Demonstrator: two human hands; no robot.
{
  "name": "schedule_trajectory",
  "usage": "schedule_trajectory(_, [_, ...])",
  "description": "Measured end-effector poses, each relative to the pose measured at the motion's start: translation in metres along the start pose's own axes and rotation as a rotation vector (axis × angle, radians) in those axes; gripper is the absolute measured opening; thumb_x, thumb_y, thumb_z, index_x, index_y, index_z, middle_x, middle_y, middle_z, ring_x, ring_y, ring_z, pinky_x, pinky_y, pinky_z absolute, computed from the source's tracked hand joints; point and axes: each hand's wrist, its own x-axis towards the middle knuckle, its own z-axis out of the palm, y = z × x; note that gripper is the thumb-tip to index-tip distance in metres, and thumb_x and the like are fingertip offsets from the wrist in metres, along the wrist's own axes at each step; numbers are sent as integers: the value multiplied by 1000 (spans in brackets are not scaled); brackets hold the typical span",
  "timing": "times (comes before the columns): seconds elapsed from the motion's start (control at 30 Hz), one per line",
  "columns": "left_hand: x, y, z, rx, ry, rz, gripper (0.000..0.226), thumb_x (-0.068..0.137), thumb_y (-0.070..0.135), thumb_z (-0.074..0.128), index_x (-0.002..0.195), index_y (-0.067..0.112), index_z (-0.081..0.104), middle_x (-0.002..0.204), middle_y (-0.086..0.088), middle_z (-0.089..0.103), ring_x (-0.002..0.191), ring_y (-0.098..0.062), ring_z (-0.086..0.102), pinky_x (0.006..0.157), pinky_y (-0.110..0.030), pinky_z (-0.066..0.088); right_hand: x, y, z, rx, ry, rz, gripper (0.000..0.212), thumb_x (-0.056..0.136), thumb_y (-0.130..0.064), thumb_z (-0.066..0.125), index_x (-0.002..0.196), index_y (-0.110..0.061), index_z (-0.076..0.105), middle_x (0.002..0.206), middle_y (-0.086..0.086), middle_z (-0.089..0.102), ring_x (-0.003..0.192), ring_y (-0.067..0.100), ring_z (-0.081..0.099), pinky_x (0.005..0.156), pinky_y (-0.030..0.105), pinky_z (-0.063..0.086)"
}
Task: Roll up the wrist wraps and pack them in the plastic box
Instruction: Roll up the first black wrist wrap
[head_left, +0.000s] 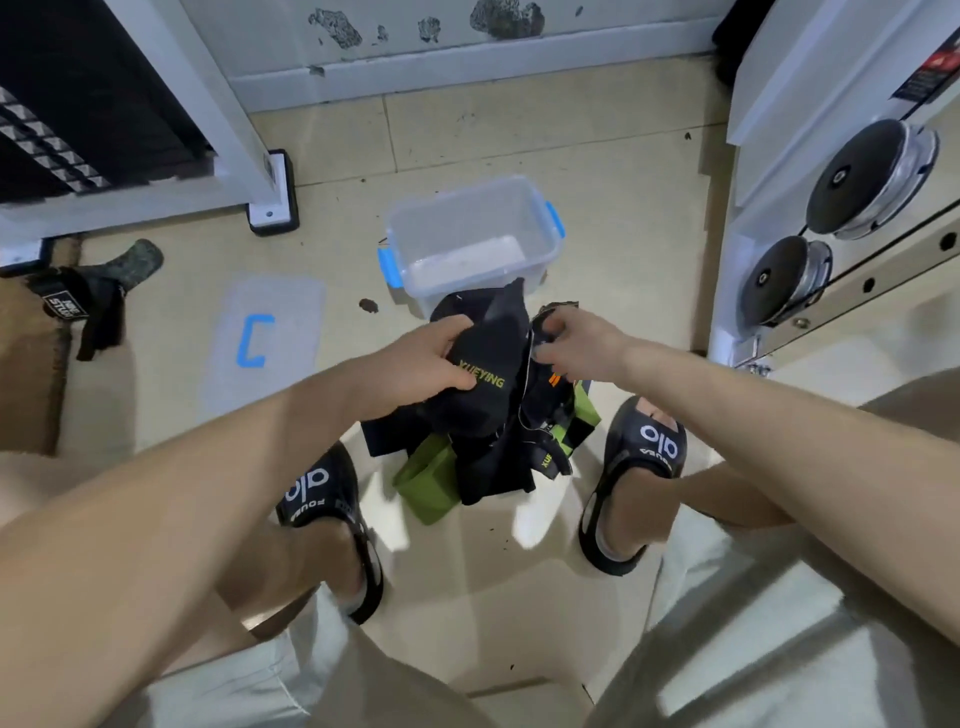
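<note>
Item: wraps (493, 384), a dark bundle with yellow lettering, held above the floor (467, 130) between your feet. Green pieces (431, 483) hang or lie under it; you cannot tell from here which are separate wraps.

Left hand (421, 358): fingers curled over the left side of the bundle, thumb pressed just beside the lettering.

Right hand (576, 340): fingers pinching a dark edge at the bundle's upper right.

Box (415, 228): clear plastic, blue latches, open, on the floor just beyond the bundle. Nothing rolled lies inside; only a pale patch shows at the bottom.

Lid (265, 332): clear with a blue handle, flat on the floor to the left of the box.

Stray strap (93, 296): dark, with a white label, on the floor far left, well apart from your hands. Whether it belongs to the set is not plain.

Progress, as judged: early. No roll is formed, nothing is packed; sorting one wrap out of the tangle seems to be the step in hand. Rolling, packing and perhaps closing the lid are left.

Room: open floor to the left around the lid. White frame foot (272, 195) far left; weight plates (872, 176) close on the right, so keep your right elbow in. Sandals (644, 462) flank the bundle closely.
</note>
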Motion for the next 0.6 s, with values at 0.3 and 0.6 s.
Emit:
schedule_trajectory(0.3, [10, -26, 8, -223, 12, -122, 50, 95, -9, 57, 130, 26, 56, 116, -4, 73, 101, -18, 72, 100, -53, 54, -8, 90, 55, -413, -304, 237, 9, 96, 1, 47, 94, -3, 55, 94, 15, 58, 78, 26, 55, 49, 24, 42])
schedule_trajectory(0.6, [39, -27, 30, -339, 88, -205, 27, 99, 4, 59, 124, 14, 60, 122, -17, 70, 112, -34, 71, 96, -52, 59, 18, 134, 112, 95, -225, 514, 34, 101, -1, 49, 72, -17, 41, 74, 2, 45, 74, 20, 49, 44, 16, 41])
